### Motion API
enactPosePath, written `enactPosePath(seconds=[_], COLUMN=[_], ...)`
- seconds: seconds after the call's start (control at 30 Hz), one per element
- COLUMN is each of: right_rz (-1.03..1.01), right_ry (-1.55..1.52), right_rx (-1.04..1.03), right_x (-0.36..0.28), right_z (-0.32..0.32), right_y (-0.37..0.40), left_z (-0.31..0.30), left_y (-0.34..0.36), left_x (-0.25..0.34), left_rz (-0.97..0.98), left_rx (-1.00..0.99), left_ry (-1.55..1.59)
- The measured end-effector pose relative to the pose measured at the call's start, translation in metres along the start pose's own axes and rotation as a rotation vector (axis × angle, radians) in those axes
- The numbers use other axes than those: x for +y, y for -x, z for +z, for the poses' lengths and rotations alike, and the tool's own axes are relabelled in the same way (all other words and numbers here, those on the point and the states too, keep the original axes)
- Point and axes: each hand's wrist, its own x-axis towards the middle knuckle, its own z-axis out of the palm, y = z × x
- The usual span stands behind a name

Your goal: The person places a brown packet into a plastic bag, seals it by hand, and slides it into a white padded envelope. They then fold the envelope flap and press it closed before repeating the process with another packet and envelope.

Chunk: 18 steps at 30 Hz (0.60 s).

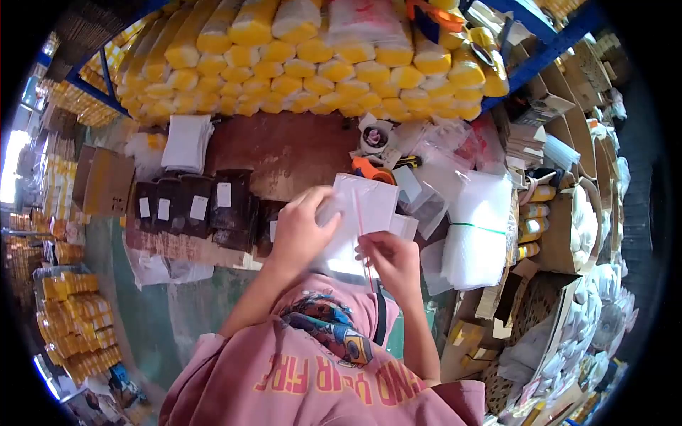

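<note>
In front of my body lies a flat white packet [367, 195] with a thin red line along it, possibly the seal of a clear bag. My left hand [304, 226] rests on its left side, thumb and fingers apart. My right hand [392, 257] is closed in a pinch at the lower right, by the red-edged strip [360, 226]. What lies under the packet is mostly hidden. Just beyond it sits an orange tape dispenser [373, 171]. Left of my left hand are several dark packages [199, 202] with white labels.
Yellow-and-white rolls [312, 74] are piled at the back under a blue frame [536, 21]. A white stack [186, 144] stands at the left. To the right are clear bags [433, 153], a plastic bundle with a green band [477, 231] and open cartons [568, 234].
</note>
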Motion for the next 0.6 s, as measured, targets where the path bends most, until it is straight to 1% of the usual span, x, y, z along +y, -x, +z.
enactPosePath(seconds=[0.03, 0.1, 0.2, 0.3, 0.33, 0.43, 0.47, 0.57, 0.6], right_rz=[0.078, 0.170, 0.294, 0.289, 0.247, 0.206, 0.210, 0.166, 0.168], right_ry=[-0.110, -0.375, -0.627, -0.573, -0.547, -0.468, -0.450, -0.374, -0.364], right_rx=[0.004, 0.031, 0.055, 0.051, 0.060, 0.021, 0.040, 0.039, 0.047], right_x=[0.000, 0.008, 0.018, 0.025, 0.031, 0.030, 0.028, 0.023, 0.025], right_z=[0.002, 0.004, 0.009, 0.013, 0.015, 0.015, 0.017, 0.019, 0.021], right_y=[-0.003, -0.009, -0.007, -0.007, -0.006, -0.007, -0.008, -0.010, -0.011], left_z=[0.000, -0.006, -0.003, 0.007, 0.008, 0.001, 0.000, 0.000, 0.000], left_y=[-0.001, 0.010, 0.035, 0.043, 0.046, 0.046, 0.047, 0.049, 0.048], left_x=[0.001, 0.002, 0.013, 0.008, 0.005, 0.013, 0.011, 0.011, 0.011], left_rz=[0.219, 0.348, -0.086, -0.028, -0.009, -0.020, -0.056, -0.176, -0.171], left_rx=[0.221, 0.215, -0.186, -0.186, -0.211, -0.274, -0.327, -0.354, -0.353], left_ry=[-0.260, -0.331, 0.215, 0.349, 0.313, 0.345, 0.315, 0.412, 0.420])
